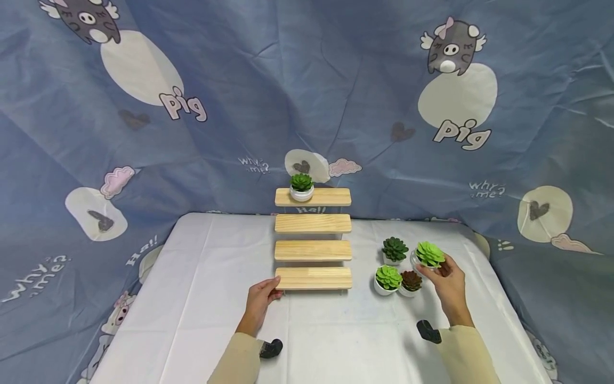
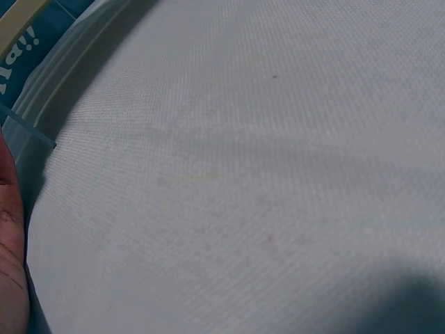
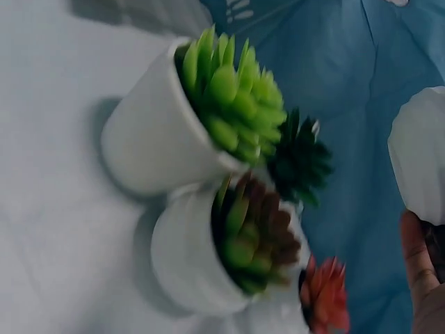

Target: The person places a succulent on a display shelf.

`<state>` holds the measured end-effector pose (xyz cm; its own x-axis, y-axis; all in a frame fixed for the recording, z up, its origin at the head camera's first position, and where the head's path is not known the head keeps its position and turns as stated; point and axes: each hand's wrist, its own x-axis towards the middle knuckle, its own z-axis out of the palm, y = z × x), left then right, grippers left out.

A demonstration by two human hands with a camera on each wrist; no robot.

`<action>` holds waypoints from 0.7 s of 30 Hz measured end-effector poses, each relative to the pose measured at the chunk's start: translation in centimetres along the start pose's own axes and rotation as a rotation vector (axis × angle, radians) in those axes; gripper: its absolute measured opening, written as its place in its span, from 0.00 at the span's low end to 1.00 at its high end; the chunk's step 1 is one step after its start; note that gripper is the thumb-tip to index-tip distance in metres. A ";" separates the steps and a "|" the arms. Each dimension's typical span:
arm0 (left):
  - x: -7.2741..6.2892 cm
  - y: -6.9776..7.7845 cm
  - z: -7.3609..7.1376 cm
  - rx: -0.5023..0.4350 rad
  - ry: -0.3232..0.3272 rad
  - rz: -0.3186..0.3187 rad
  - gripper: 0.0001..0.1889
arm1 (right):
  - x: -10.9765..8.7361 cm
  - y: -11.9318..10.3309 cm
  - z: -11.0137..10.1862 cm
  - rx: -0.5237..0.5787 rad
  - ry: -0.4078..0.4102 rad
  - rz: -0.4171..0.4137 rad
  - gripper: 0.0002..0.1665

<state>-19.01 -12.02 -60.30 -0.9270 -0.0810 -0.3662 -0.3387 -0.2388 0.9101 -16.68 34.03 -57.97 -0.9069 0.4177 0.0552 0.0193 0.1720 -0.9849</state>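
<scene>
My left hand [image 1: 260, 298] grips the left end of the lowest board of a four-step wooden shelf stand [image 1: 314, 278], thumb at the board's top edge. In the left wrist view only a strip of that hand [image 2: 10, 257] shows at the left edge. My right hand [image 1: 450, 280] holds a bright green potted succulent [image 1: 430, 254] over the right side of the table. Its white pot [image 3: 421, 156] appears at the right edge of the right wrist view, with fingers around it. Close by stand a light green succulent [image 1: 388, 278], a brownish-red succulent [image 1: 410, 281] and a dark green succulent [image 1: 395, 249].
Another green succulent [image 1: 301, 186] in a white bowl-shaped pot sits on the top board. A red succulent [image 3: 325, 295] shows low in the right wrist view. The table wears a white cloth [image 1: 216, 266], and a blue patterned curtain [image 1: 240, 106] hangs behind it.
</scene>
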 end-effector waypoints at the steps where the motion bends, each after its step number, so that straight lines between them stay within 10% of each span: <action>1: 0.0 0.0 0.0 0.000 0.004 0.002 0.18 | -0.5 -1.6 0.5 0.006 -0.021 -0.007 0.41; 7: 0.1 -0.1 0.0 0.005 0.026 0.003 0.16 | -2.8 -8.9 3.4 0.037 -0.097 0.022 0.41; 21: 0.0 0.2 0.1 0.012 0.004 0.005 0.17 | -1.5 -11.1 7.7 0.028 -0.135 0.060 0.41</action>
<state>-19.09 -12.02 -60.06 -0.9280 -0.0865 -0.3624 -0.3360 -0.2263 0.9143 -18.76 24.64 -48.40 -0.9528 0.3026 -0.0247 0.0651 0.1241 -0.9901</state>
